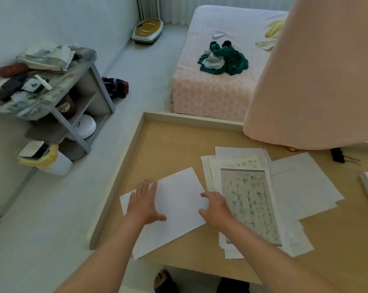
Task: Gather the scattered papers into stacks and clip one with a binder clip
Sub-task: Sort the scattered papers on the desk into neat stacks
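- left fingers (146, 185) spread flat on blank sheet (179, 199); right fingers (206, 195) loose, touching its right edge
- sheet overhangs tabletop (168, 144) corner, beside messy stack (248, 199); binder clip (337, 155) well apart
- risk: uneven push could slide it off

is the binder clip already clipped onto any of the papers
No, the binder clip lies loose on the bare table at the far right, apart from the papers.
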The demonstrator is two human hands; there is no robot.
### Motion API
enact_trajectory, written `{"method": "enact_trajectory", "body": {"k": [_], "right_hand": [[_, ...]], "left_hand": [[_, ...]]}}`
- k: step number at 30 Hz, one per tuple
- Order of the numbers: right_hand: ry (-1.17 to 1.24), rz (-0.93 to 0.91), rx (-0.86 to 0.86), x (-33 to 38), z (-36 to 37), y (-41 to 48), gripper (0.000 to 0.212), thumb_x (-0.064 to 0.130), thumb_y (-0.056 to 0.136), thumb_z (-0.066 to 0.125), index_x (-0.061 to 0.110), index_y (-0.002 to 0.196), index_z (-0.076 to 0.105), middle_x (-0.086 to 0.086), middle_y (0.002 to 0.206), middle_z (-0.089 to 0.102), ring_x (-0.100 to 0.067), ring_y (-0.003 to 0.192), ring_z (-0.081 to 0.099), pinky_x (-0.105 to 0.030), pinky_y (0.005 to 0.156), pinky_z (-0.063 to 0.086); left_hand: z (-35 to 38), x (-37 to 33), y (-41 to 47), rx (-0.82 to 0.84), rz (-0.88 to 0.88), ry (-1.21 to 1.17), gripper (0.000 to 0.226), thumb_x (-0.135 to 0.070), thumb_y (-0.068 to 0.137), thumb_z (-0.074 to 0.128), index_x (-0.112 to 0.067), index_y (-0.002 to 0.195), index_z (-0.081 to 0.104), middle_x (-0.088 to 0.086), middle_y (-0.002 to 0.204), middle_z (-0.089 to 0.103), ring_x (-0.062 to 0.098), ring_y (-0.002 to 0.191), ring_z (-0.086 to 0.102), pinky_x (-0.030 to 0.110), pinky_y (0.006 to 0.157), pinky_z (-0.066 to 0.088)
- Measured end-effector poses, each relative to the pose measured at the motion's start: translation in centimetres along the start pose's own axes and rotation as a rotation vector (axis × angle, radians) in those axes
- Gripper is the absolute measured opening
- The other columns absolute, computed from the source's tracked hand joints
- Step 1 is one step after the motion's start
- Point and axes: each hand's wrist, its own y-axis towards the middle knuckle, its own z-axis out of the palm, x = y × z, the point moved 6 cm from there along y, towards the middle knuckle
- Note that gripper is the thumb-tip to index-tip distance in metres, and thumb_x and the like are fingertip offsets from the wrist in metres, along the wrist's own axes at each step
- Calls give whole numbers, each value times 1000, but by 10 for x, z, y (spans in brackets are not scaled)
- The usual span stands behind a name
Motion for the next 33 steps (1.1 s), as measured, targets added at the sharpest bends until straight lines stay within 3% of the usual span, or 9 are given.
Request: {"method": "enact_trajectory", "body": {"k": [5, 11, 15, 18, 20, 22, 25, 29, 33], "right_hand": [[-65, 237, -112, 8, 26, -2, 82, 34, 81, 69, 20, 147, 24, -9, 138, 29, -29, 126, 30, -35, 98, 40], [0, 329, -100, 12, 36, 1, 68, 45, 73, 74, 22, 129, 44, 2, 119, 59, -23, 108, 60, -42, 92, 52], [291, 251, -37, 25, 36, -3, 40, 23, 78, 79, 21, 113, 60, 2, 112, 66, -22, 106, 63, -40, 91, 55], [339, 143, 6, 37, 16, -11, 34, 16, 73, 83, 26, 101, 67, 5, 103, 70, -18, 98, 67, -43, 88, 58], [375, 96, -40, 39, -7, -16, 40, 17, 68, 85, 28, 103, 68, 5, 102, 71, -16, 95, 68, -43, 85, 60], [477, 92, -226, 34, -36, -24, 57, 17, 67, 85, 31, 117, 60, 5, 109, 66, -17, 97, 67, -43, 82, 60], [819, 224, -429, 5, -65, -37, 80, 15, 73, 85, 36, 135, 39, 1, 116, 61, -22, 98, 68, -43, 76, 61], [832, 358, -197, -29, -63, -48, 44, 10, 87, 73, 12, 128, 56, -8, 110, 71, -26, 91, 73, -41, 80, 61], [708, 361, -286, -60, -82, -52, 20, 5, 90, 65, 15, 108, 66, -5, 105, 71, -20, 91, 70, -38, 82, 60]], "left_hand": [[13, 25, -8, 27, 58, 33, 128, -72, 60, 72, -26, 156, -1, 5, 163, -1, 28, 149, 5, 48, 113, 27], [11, 34, -7, -66, 66, -32, 123, -72, 58, 71, -24, 153, 10, 4, 147, 26, 26, 135, 25, 41, 109, 30], [5, 38, -6, -116, 100, -98, 108, -66, 65, 72, -23, 149, 19, 3, 144, 32, 26, 133, 29, 39, 108, 31], [-12, 39, 1, -175, 158, -312, 102, -54, 73, 74, -22, 152, 18, 1, 154, 27, 26, 140, 25, 40, 113, 29], [-25, 34, 7, -71, 166, -600, 82, -42, 78, 76, -24, 146, 34, -6, 143, 44, 19, 129, 44, 39, 105, 42], [-29, 22, 10, 115, 156, -855, 49, -29, 84, 73, -23, 129, 56, -8, 124, 64, 12, 104, 64, 37, 92, 54], [-36, -3, 10, 168, 100, -1081, 33, -22, 89, 70, -17, 120, 64, -2, 111, 71, 13, 94, 69, 37, 88, 57], [-35, -47, 7, 121, 11, -1234, 20, -17, 93, 64, -16, 113, 59, 1, 107, 68, 18, 92, 67, 36, 81, 54], [-14, -100, 6, 223, 57, -1080, 24, -18, 94, 59, -18, 118, 57, 0, 112, 66, 19, 97, 66, 41, 87, 55]]}}
